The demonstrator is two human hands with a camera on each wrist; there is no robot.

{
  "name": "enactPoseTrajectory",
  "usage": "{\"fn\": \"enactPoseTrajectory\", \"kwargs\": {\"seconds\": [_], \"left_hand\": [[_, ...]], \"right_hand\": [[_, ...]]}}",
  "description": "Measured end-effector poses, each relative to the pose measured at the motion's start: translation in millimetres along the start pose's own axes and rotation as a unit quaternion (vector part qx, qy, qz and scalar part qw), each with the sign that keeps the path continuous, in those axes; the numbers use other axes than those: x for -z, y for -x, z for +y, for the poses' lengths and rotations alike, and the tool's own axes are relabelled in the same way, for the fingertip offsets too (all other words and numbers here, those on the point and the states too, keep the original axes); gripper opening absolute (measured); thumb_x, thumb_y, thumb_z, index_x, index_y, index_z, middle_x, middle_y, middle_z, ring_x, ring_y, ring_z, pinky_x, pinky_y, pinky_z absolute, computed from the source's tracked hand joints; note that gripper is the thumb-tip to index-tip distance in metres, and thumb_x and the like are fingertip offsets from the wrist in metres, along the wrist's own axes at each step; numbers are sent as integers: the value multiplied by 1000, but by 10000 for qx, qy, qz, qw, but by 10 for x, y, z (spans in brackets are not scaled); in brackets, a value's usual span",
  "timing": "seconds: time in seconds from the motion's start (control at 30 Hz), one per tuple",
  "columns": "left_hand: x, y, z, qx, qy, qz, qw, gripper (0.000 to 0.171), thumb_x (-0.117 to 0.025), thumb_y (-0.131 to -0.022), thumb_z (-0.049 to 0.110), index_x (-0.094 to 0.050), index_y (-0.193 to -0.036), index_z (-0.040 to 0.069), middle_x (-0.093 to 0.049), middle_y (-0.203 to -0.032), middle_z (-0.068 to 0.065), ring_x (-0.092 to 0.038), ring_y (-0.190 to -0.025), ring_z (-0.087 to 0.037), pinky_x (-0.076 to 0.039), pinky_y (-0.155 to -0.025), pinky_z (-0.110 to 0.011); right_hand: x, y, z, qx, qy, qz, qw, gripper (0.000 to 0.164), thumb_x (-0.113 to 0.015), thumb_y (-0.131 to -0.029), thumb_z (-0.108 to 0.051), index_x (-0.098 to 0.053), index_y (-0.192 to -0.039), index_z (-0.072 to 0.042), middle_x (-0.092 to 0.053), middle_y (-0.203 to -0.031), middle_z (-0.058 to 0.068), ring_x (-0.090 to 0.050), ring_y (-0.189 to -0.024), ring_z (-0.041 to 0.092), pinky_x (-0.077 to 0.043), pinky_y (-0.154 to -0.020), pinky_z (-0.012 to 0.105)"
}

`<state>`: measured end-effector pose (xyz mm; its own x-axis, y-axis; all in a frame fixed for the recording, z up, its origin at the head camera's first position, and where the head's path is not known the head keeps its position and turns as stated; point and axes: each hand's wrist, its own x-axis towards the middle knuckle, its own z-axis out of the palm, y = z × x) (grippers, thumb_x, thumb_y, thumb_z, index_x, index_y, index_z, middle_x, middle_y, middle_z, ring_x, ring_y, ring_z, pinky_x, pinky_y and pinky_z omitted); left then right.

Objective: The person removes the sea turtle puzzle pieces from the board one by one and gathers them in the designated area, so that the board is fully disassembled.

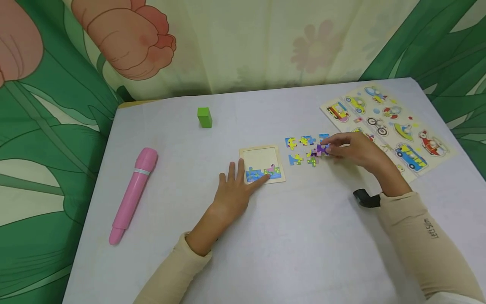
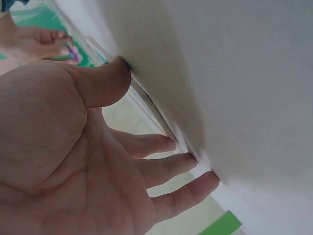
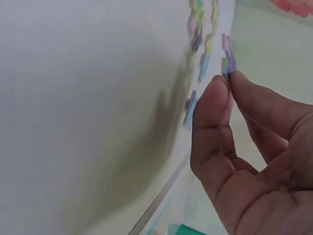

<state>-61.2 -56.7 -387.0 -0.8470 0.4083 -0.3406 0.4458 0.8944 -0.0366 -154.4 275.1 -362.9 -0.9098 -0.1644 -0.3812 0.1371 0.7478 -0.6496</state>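
A small wooden puzzle tray lies mid-table, its lower part filled by a row of blue and pink pieces. My left hand rests at its lower left, fingers spread and nearly straight, the thumb over the near edge. Between thumb and fingertips my right hand pinches a purple puzzle piece. In the right wrist view that piece is held edge-on, raised off the table. Several loose puzzle pieces in yellow, blue and green lie between tray and right hand, some partly hidden by the held piece.
Behind the right hand lies a large board with vehicle pictures. A black curved object is by the right cuff. On the left are a pink microphone-like toy and an upright green block. A patterned curtain hangs behind the table.
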Motion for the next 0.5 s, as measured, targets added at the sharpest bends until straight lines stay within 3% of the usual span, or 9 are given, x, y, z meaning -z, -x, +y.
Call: {"fn": "enactPoseTrajectory", "kwargs": {"seconds": [0.13, 0.33, 0.5], "left_hand": [[5, -8, 10, -72, 51, 93, 9999, 69, -53, -106, 12, -28, -160, 47, -18, -163, -32, -25, -148, -50, -38, -108, -59], [-18, 10, -19, -51, 192, 213, 9996, 68, -55, -105, 11, -33, -159, 45, -20, -163, -32, -27, -148, -51, -39, -107, -60], [-12, 16, -22, -122, 301, 298, 9990, 66, -53, -106, 11, -34, -159, 44, -20, -162, -33, -26, -147, -52, -38, -107, -61]], "right_hand": [[75, 9, 114, -118, 285, -56, 9995, 35, -64, -104, -24, -68, -133, -5, -60, -131, 25, -59, -105, 32, -40, -89, 44], [83, -8, 128, -241, 288, -221, 9990, 30, -63, -103, -17, -70, -129, -4, -61, -102, 13, -60, -79, 26, -41, -71, 37], [65, 2, 114, -305, 468, -144, 9983, 29, -62, -103, -17, -71, -128, -4, -63, -97, 11, -57, -82, 26, -41, -72, 39]]}}
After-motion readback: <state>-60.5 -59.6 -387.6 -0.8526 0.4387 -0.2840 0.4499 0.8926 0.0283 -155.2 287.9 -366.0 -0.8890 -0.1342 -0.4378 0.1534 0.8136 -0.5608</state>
